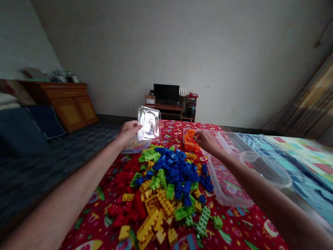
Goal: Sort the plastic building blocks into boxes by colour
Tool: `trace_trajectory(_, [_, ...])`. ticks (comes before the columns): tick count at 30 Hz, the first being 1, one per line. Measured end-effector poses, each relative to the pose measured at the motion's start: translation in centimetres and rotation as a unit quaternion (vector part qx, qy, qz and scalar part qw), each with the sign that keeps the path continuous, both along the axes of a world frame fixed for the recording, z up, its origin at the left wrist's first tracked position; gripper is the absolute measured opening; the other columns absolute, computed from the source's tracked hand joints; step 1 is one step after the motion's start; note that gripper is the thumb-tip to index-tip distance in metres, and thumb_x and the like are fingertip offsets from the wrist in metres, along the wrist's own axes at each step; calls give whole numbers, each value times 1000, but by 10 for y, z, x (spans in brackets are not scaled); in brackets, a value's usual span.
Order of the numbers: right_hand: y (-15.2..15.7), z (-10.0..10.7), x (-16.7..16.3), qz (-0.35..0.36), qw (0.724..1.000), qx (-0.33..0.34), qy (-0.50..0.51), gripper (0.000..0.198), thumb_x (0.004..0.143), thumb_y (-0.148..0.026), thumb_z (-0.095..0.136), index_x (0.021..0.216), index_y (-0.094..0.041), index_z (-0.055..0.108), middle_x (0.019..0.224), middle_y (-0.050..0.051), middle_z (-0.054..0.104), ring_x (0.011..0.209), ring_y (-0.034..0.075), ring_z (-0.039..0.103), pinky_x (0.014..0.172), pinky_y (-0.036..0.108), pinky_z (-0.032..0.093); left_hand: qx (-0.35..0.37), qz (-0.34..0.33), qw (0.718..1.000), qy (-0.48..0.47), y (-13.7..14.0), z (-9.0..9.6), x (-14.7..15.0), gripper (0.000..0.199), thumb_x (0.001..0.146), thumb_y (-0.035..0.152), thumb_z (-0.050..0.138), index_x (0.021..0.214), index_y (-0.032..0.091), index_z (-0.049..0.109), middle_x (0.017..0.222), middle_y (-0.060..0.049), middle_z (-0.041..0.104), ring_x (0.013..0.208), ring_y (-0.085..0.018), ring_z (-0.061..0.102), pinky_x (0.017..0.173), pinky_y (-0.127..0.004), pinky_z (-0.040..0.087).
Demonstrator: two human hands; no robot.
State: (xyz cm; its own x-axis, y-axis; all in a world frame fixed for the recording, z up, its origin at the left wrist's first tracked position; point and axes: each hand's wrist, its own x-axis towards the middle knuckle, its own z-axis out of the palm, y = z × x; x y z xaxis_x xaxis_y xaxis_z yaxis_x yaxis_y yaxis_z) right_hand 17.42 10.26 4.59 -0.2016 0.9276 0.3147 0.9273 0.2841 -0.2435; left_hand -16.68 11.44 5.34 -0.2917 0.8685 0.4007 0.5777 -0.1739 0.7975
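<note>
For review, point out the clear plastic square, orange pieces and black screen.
Clear plastic square (148,124): head view, middle of face.
Orange pieces (189,139): head view, middle of heap.
Black screen (166,93): head view, centre.

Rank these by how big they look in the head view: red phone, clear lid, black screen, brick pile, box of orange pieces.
1. Brick pile, by far
2. Clear lid
3. Black screen and box of orange pieces: too alike to rank
4. Red phone

A wooden cabinet (71,107) stands on dark patterned flooring (33,173) below pale walls (187,48).
</note>
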Motion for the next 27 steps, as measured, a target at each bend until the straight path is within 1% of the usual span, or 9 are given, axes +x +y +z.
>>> trace_trajectory(2, [3,-7,11,-8,995,16,-96,26,90,-28,49,104,-17,68,105,13,69,95,24,63,74,28,43,48,72,982,169,1,-1,-32,21,76,30,54,86,18,68,76,-3,63,73,-19,58,64,-27,44])
trace_trajectory(4, [2,-12,16,-2,988,22,-153,30,93,-28,44,110,-17,66,111,14,67,100,25,62,78,30,43,87,99,945,299,-2,-7,-55,25,81,30,49,91,20,70,85,-5,63,79,-21,57,68,-29,43])
trace_trajectory(7, [0,-13,12,-36,982,-5,-183,36,95,-31,38,110,-15,66,111,17,66,101,28,62,79,33,44,91,87,906,405,-11,-26,-68,25,86,30,47,88,23,71,91,-7,61,88,-23,54,72,-31,41])
trace_trajectory(10, [2,-10,7,-109,982,-41,-149,38,95,-33,36,111,-12,65,110,20,66,101,29,62,76,35,45,48,41,867,494,-21,-45,-62,27,89,26,44,91,24,71,91,-7,60,91,-24,53,73,-33,41])
trace_trajectory(14, [17,-10,11,-141,983,-70,-95,35,90,-19,39,111,-9,64,114,21,64,104,30,61,78,36,45,-10,11,852,523,-30,-58,-49,30,90,25,43,103,22,69,99,-9,61,92,-24,55,75,-33,43])
trace_trajectory(19, [34,-16,16,-149,982,-100,-51,35,81,-13,46,109,-6,66,113,24,63,101,31,62,76,34,45,-53,19,857,513,-28,-55,-39,29,90,26,44,106,20,68,105,-9,63,88,-23,60,68,-30,43])
trace_trajectory(22, [34,-14,13,-141,983,-113,-26,30,81,-14,43,99,-5,66,95,20,66,84,25,63,66,29,44,-53,4,857,512,-26,-51,-31,27,89,29,45,94,20,69,97,-8,65,87,-24,61,67,-31,43])
trace_trajectory(24, [32,-13,11,-127,985,-119,-7,28,84,-15,39,92,-6,65,82,15,65,69,18,60,58,25,40,-48,8,855,516,-25,-50,-26,34,92,34,39,84,19,68,91,-9,66,85,-26,61,69,-33,44])
trace_trajectory(27, [29,-10,9,-109,988,-107,11,27,88,-18,34,89,-9,60,77,10,61,60,13,50,52,23,33,-15,9,885,466,-27,-51,-17,45,94,38,31,76,16,66,89,-12,66,88,-27,61,78,-38,45])
